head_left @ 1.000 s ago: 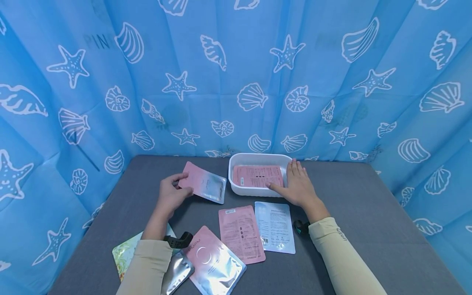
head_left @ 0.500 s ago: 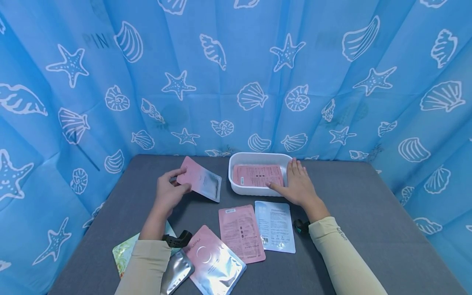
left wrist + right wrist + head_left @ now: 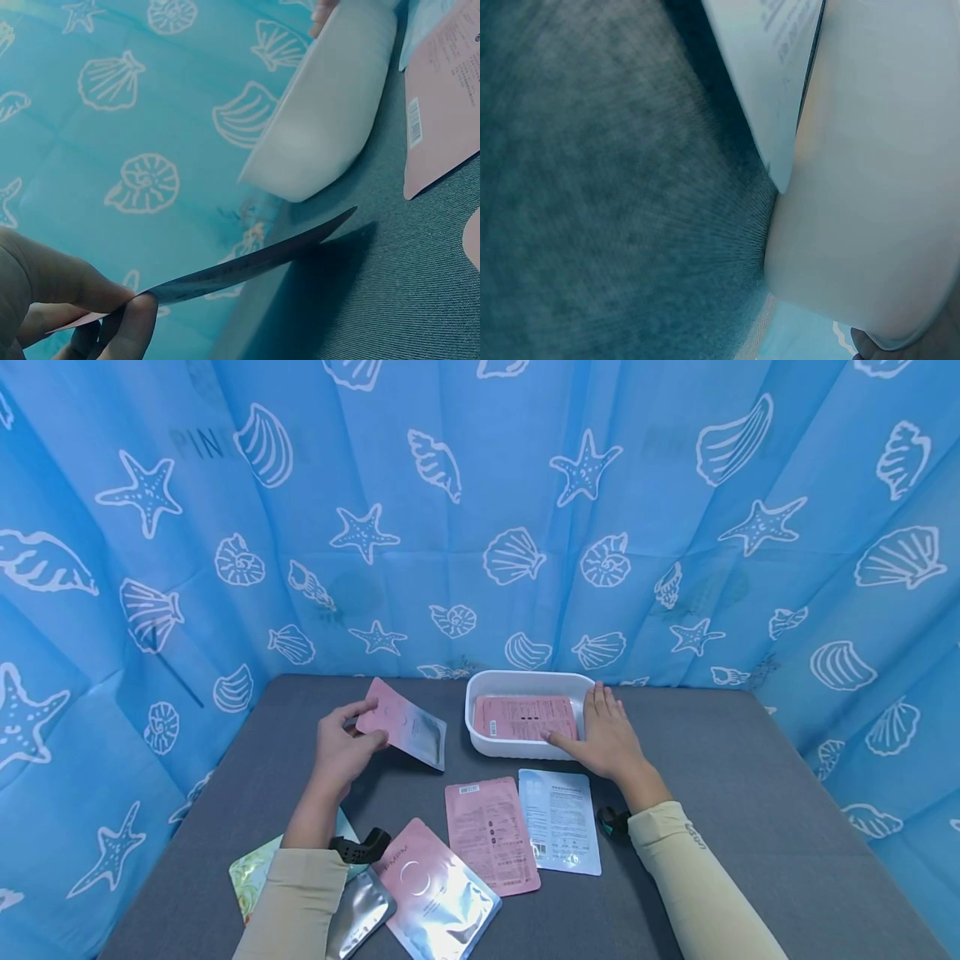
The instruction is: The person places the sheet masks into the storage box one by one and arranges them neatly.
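Note:
My left hand pinches a pink-and-silver sheet mask packet by its left end, thumb on one face and fingers on the other. The packet slants, its silver end lower and near the table, as the left wrist view also shows from the side. Right of it stands a white plastic tub with a pink packet lying flat inside, printed side up. My right hand rests on the tub's right front corner, fingers straight along the right side and thumb over the front rim.
Nearer on the grey table lie a pink printed packet, a light-blue one and a pink-silver one. A silver packet and a green one are partly under my left forearm. A blue curtain hangs behind.
My left hand has drawn slightly left with the packet, and the packet's pink end has tipped up. The right hand and the tub have stayed in place.

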Motion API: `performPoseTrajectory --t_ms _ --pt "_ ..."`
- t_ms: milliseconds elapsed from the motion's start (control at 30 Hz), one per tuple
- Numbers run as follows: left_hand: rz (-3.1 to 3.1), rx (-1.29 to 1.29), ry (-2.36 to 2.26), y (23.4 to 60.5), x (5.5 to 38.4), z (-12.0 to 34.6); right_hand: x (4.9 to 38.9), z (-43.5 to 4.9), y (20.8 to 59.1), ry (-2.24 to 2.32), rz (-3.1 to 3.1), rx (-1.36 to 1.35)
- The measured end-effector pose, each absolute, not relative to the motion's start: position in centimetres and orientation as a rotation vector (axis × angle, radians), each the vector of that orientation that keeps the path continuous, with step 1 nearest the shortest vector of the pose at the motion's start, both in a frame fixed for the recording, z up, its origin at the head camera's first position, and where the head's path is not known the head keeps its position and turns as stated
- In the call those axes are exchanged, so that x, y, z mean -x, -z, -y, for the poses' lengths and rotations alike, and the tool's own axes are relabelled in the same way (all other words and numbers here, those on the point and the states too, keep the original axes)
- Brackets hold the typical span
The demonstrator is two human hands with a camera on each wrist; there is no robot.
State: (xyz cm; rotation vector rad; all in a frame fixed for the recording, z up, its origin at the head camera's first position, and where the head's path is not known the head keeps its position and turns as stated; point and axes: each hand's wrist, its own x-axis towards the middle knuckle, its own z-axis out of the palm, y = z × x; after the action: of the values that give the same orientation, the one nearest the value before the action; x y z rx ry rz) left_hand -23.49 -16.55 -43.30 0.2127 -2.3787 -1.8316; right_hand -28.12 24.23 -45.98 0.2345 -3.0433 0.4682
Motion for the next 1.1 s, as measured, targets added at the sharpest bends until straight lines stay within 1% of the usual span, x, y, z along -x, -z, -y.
performPoseTrajectory --t_ms 700,1100 --pt "2.377 -0.162 1.770 42.3 23.1 15.7 28.1 -24.2 46.0 -0.493 3.039 -0.230" --pt "2.319 -0.074 1.796 41.5 23.3 15.3 28.0 -24.2 45.8 -0.498 3.038 -0.236"
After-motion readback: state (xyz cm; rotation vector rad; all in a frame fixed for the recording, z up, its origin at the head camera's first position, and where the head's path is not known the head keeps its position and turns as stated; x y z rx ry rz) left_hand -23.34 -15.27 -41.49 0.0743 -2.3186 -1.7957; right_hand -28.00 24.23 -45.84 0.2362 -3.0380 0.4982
